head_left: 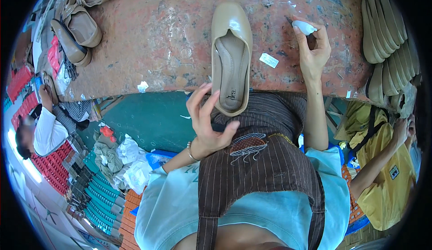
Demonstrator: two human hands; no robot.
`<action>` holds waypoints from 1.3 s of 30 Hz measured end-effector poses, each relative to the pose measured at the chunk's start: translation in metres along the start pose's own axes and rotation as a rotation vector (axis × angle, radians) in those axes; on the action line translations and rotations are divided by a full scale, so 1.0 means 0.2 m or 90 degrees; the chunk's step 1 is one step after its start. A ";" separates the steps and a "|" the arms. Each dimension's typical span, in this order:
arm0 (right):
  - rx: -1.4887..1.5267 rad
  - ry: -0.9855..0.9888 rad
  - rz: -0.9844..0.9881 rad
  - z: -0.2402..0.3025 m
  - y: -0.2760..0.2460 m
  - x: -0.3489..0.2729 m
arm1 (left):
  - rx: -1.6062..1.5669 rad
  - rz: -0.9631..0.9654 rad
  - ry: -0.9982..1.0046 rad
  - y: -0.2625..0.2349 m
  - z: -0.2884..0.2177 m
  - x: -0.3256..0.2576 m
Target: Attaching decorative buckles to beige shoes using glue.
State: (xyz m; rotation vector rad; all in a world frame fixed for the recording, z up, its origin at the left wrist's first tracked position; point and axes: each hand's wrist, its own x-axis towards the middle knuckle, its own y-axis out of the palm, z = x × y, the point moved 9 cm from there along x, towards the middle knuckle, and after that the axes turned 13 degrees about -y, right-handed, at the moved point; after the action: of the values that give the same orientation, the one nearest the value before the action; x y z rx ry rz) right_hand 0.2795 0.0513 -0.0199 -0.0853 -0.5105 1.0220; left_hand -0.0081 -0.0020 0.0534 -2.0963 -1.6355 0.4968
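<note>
A beige slip-on shoe (230, 20) lies on the worn reddish table, toe away from me, its heel at the near edge. At the heel's left side is my left hand (208, 124), fingers spread, with fingertips against or very near the shoe; contact is hard to judge. To the right of the shoe, over the table, my right hand (313, 47) pinches a small white rounded object (304, 27) between thumb and fingers. Its exact kind does not show. A small white label (269, 60) lies flat between the shoe and my right hand.
Several finished-looking beige shoes (83, 27) stand at the table's far left. Stacked beige shoe parts (382, 29) line the right edge. One co-worker in yellow (389, 173) sits close on the right; another in white (50, 131) is at the left. White plastic bags (135, 160) lie behind my left arm.
</note>
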 end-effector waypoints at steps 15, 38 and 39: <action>-0.037 -0.078 0.157 0.26 0.06 -0.02 | -1.267 0.089 -0.482 0.55 0.36 0.64; -0.182 -0.239 0.416 0.45 0.29 -0.09 | -1.134 0.066 -0.515 0.56 0.29 0.22; -0.187 -0.240 0.420 0.45 0.29 -0.09 | -1.134 0.071 -0.510 0.56 0.29 0.22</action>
State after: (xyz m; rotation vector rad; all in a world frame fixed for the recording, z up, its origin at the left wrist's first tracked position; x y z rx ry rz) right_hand 0.1854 0.0530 0.0357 -0.3436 -1.0151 1.6143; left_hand 0.0634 0.0242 -0.0577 -3.3724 -3.0645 -0.4766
